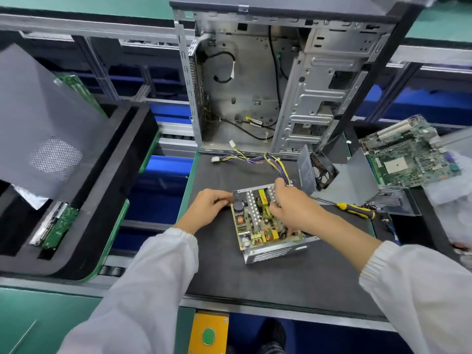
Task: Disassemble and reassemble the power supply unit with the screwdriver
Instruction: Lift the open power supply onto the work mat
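Note:
The power supply unit [265, 249] lies open on the dark mat, its circuit board [252, 226] and heat sinks exposed in the metal tray. My left hand [209, 208] grips the unit's left edge. My right hand [293, 208] reaches into the unit from the right, fingers curled on the board's parts near the wire bundle [255, 158]. The unit's removed cover with its black fan [321, 172] stands just behind. The screwdriver [355, 208], yellow and black handled, lies on the mat to the right, untouched.
An open metal computer case [255, 85] stands behind the mat. A motherboard [408, 157] lies at the right, a grey side panel [43, 123] and a foam tray [102, 200] with a drive at the left. A yellow plate with a green button [209, 335] sits below the mat's edge.

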A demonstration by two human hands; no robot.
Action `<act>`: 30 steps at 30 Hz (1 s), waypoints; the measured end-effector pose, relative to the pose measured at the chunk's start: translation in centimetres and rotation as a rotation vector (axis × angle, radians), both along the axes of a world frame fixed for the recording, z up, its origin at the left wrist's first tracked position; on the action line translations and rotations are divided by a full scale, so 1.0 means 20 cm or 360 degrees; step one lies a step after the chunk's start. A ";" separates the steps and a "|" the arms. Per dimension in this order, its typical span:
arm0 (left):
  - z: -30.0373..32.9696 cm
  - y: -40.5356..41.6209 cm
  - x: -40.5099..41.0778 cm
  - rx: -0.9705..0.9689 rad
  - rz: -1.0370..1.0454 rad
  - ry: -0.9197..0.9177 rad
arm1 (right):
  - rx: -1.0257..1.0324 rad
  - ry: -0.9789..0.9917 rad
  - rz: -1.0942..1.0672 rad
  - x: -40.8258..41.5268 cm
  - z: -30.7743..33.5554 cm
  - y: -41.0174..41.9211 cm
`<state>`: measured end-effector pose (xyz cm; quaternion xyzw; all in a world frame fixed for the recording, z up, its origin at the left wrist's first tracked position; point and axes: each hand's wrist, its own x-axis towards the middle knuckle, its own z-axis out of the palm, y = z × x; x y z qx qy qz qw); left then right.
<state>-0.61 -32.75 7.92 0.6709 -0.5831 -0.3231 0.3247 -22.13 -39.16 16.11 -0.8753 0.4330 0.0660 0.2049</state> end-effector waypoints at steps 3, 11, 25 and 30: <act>-0.02 0.00 0.01 0.0049 -0.0014 0.0046 | -0.0071 0.0036 0.0028 -0.01 -0.05 0.00; -0.07 0.01 -0.01 0.0066 0.0064 0.0369 | -0.0152 -0.0003 0.0063 -0.03 -0.12 -0.01; -0.04 0.03 -0.18 -0.0138 0.0225 0.0801 | 0.0054 -0.0223 -0.0422 0.07 0.08 -0.33; -0.08 0.02 -0.17 -0.0172 0.0313 0.0651 | 0.0273 -0.0976 -0.0909 -0.06 -0.08 -0.36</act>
